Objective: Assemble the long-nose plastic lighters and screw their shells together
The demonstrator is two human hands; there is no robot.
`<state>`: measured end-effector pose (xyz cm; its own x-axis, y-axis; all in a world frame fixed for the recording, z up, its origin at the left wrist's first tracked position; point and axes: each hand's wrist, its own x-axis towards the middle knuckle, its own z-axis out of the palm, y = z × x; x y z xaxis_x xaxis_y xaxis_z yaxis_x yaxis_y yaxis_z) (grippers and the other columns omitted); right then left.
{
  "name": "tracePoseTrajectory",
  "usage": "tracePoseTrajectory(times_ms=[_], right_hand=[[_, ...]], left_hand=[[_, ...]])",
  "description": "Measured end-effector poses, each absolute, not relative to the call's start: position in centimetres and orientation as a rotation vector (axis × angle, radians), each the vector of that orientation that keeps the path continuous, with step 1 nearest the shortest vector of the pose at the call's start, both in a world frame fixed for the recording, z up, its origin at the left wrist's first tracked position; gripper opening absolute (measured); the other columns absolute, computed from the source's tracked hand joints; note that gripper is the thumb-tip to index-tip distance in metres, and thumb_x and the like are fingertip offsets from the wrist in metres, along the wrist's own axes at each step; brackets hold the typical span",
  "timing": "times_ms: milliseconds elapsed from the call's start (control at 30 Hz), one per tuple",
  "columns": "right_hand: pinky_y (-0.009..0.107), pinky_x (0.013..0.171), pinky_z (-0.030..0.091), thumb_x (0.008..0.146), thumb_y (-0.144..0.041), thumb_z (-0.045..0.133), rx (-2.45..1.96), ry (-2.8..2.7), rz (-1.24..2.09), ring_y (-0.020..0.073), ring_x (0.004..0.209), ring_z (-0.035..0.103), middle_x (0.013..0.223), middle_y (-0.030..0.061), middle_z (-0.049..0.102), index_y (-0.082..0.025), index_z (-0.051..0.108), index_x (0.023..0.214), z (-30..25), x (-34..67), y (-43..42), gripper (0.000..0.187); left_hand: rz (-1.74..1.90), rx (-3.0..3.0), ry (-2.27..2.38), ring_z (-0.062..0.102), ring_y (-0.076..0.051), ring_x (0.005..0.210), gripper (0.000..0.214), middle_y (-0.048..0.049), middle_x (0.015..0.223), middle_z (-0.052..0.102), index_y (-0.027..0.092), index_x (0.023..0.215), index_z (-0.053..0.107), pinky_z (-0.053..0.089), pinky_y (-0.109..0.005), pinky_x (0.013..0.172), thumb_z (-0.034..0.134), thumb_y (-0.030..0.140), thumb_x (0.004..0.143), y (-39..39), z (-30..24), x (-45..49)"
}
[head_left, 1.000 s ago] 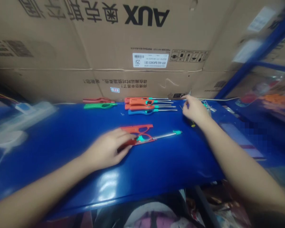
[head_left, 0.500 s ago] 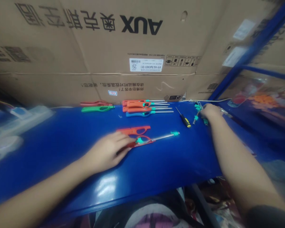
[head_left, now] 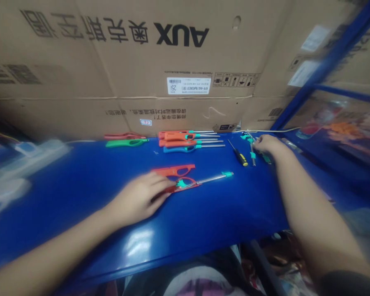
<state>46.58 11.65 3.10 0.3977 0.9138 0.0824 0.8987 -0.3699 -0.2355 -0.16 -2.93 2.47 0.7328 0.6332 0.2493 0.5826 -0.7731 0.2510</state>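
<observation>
A blue work surface point(head_left: 222, 213) is seen from above, backed by an upright cardboard sheet point(head_left: 126, 74) on which "AUX" is printed upside down. The rear end of an open red lighter casing point(head_left: 200, 183) is covered by the left hand point(head_left: 142, 195), the fingers of which are closed around it, thumb nearest the viewer. Within the casing, which lies near the middle of the surface, a green piece point(head_left: 181, 183) is exposed; from its front a metal tube point(head_left: 211, 178) is extended to the right, tipped by a green sleeve point(head_left: 227, 174). Just behind, a red half-shell point(head_left: 172, 169) is laid roughly parallel, its rear end partly hidden by the hand.

At the far right, the right hand point(head_left: 269, 146) is placed over a small heap of tubes with green fittings point(head_left: 253, 154). Its fingers are bent down among them; whether a piece is gripped cannot be told, the fingertips being partly hidden. Just left of the heap, a black-and-yellow screwdriver point(head_left: 241, 158) is laid aslant, its tip directed away from the viewer.

Along the foot of the cardboard, orange-red lighters point(head_left: 177, 135) and a blue-handled lighter point(head_left: 179, 149) are grouped side by side, their metal barrels pointed right. Farther left, a green handle shell point(head_left: 126, 142) is set beside a red handle shell point(head_left: 120, 135). At the left edge, a white power strip point(head_left: 46, 156) is shown blurred; at the right, the cardboard is crossed by a slanting blue post point(head_left: 320, 70).
</observation>
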Motion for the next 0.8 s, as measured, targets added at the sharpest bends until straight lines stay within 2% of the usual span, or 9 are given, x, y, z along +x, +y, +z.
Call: tracePoseTrajectory(times_ms=[67, 167, 267, 367, 467, 533, 600, 667, 800], right_hand=[[0.035, 0.063, 0.048, 0.066, -0.019, 0.072, -2.488, -1.570, 0.151, 0.0273, 0.064, 0.065, 0.060, 0.0087, 0.062, -0.019, 0.061, 0.063, 3.5, 46.2, 11.6, 0.011], [0.035, 0.065, 0.048, 0.065, -0.018, 0.072, -2.511, -1.527, 0.177, 0.0282, 0.069, 0.066, 0.060, 0.0083, 0.062, -0.020, 0.057, 0.059, 4.5, 45.2, 11.3, 0.016], [0.035, 0.069, 0.049, 0.072, -0.018, 0.069, -2.391, -1.542, 0.182, 0.0284, 0.075, 0.067, 0.066, 0.0100, 0.065, -0.020, 0.057, 0.063, 5.7, 43.1, 10.6, 0.015], [0.030, 0.073, 0.050, 0.083, -0.025, 0.065, -2.134, -1.643, 0.259, 0.0216, 0.079, 0.067, 0.077, 0.0073, 0.069, -0.019, 0.060, 0.077, 6.2, 39.0, 9.2, 0.009], [0.024, 0.063, 0.050, 0.090, -0.039, 0.061, -1.843, -1.779, 0.501, 0.0122, 0.063, 0.061, 0.078, 0.0012, 0.069, -0.020, 0.059, 0.090, 5.6, 33.5, 6.7, 0.019], [0.023, 0.051, 0.045, 0.088, -0.044, 0.062, -1.433, -1.825, 0.934, 0.0105, 0.050, 0.053, 0.069, -0.0016, 0.063, -0.020, 0.057, 0.093, 4.8, 29.9, 4.5, 0.025], [0.023, 0.050, 0.043, 0.085, -0.045, 0.068, -1.179, -1.872, 1.108, 0.0102, 0.051, 0.052, 0.068, -0.0023, 0.061, -0.020, 0.058, 0.091, 4.1, 27.0, 2.1, 0.028], [0.022, 0.049, 0.043, 0.085, -0.043, 0.069, -1.036, -1.922, 1.167, 0.0099, 0.053, 0.053, 0.068, -0.0018, 0.061, -0.020, 0.061, 0.090, 3.5, 25.0, 0.0, 0.025], [0.024, 0.055, 0.050, 0.084, -0.039, 0.071, -0.882, -1.999, 1.150, 0.0125, 0.062, 0.061, 0.077, 0.0016, 0.069, -0.021, 0.068, 0.089, 2.8, 23.5, -2.1, 0.019]], left_hand=[[0.488, 2.778, 0.979, 0.064, -0.023, 0.105, 0.028, -0.0054, 0.117, 0.070, 0.026, 0.125, 0.064, 0.051, -0.041, 0.098, 0.050, 0.025, 0.100, -3.0, 2.4, -0.1], [0.496, 2.774, 0.978, 0.064, -0.023, 0.105, 0.028, -0.0060, 0.117, 0.070, 0.025, 0.125, 0.064, 0.051, -0.040, 0.096, 0.050, 0.025, 0.100, -3.0, 2.3, 0.0], [0.512, 2.762, 0.979, 0.064, -0.023, 0.106, 0.028, -0.0063, 0.118, 0.070, 0.025, 0.125, 0.064, 0.051, -0.041, 0.097, 0.050, 0.026, 0.101, -3.0, 2.2, 0.3], [0.558, 2.733, 1.000, 0.062, -0.025, 0.113, 0.031, -0.0074, 0.124, 0.068, 0.025, 0.129, 0.062, 0.050, -0.044, 0.100, 0.053, 0.029, 0.099, -3.2, 2.1, 0.7], [0.691, 2.627, 1.049, 0.057, -0.027, 0.124, 0.043, -0.0100, 0.134, 0.064, 0.024, 0.140, 0.056, 0.048, -0.046, 0.106, 0.057, 0.031, 0.098, -3.7, 1.9, 1.0], [0.772, 2.504, 1.081, 0.055, -0.027, 0.129, 0.046, -0.0103, 0.140, 0.061, 0.024, 0.143, 0.053, 0.047, -0.046, 0.109, 0.058, 0.031, 0.098, -4.0, 1.7, 1.2], [0.861, 2.381, 1.100, 0.056, -0.027, 0.130, 0.048, -0.0103, 0.142, 0.060, 0.024, 0.144, 0.053, 0.047, -0.045, 0.111, 0.059, 0.033, 0.097, -4.3, 1.6, 1.5], [0.946, 2.258, 1.091, 0.060, -0.026, 0.126, 0.044, -0.0102, 0.139, 0.063, 0.023, 0.140, 0.057, 0.048, -0.044, 0.110, 0.060, 0.033, 0.097, -4.7, 1.7, 1.9], [1.040, 2.031, 1.041, 0.069, -0.022, 0.112, 0.026, -0.0080, 0.124, 0.072, 0.020, 0.119, 0.072, 0.055, -0.034, 0.100, 0.060, 0.029, 0.098, -5.3, 2.2, 2.7]])
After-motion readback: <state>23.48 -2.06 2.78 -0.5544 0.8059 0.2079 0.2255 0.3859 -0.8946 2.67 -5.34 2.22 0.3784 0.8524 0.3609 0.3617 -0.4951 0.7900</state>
